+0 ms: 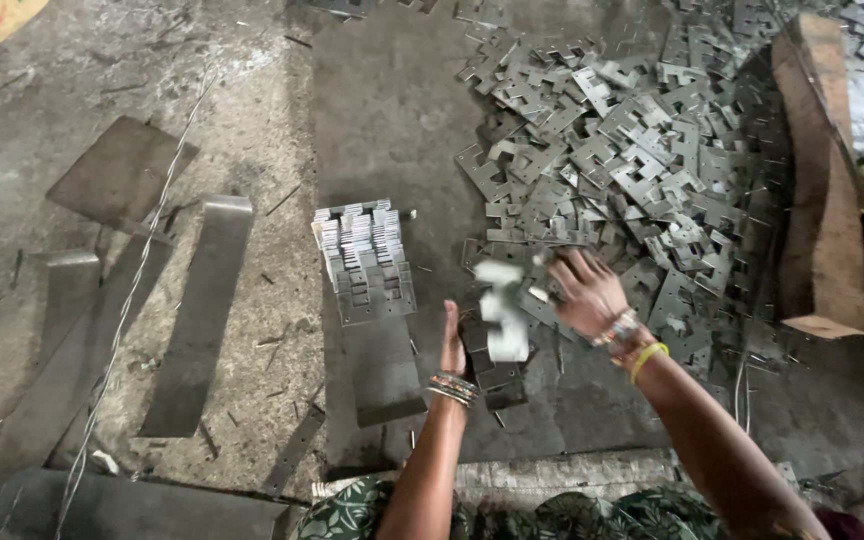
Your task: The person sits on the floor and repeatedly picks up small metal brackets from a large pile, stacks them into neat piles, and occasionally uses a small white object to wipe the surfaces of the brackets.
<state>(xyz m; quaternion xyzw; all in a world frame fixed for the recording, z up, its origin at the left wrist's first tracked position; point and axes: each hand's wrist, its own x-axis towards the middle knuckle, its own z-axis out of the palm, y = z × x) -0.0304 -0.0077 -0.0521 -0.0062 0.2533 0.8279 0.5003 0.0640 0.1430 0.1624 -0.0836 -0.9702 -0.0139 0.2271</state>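
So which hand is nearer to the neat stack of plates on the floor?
Left. The left hand is just right of the neat stack, beside a small pile. The right hand is farther right, at the edge of the loose heap.

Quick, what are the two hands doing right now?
Left hand: open and flat, edge pressed against the small stack of metal plates.
Right hand: gripping a blurred metal plate over that stack.

Left hand edging small plate stack, right hand gripping blurred plate, loose plate heap beyond
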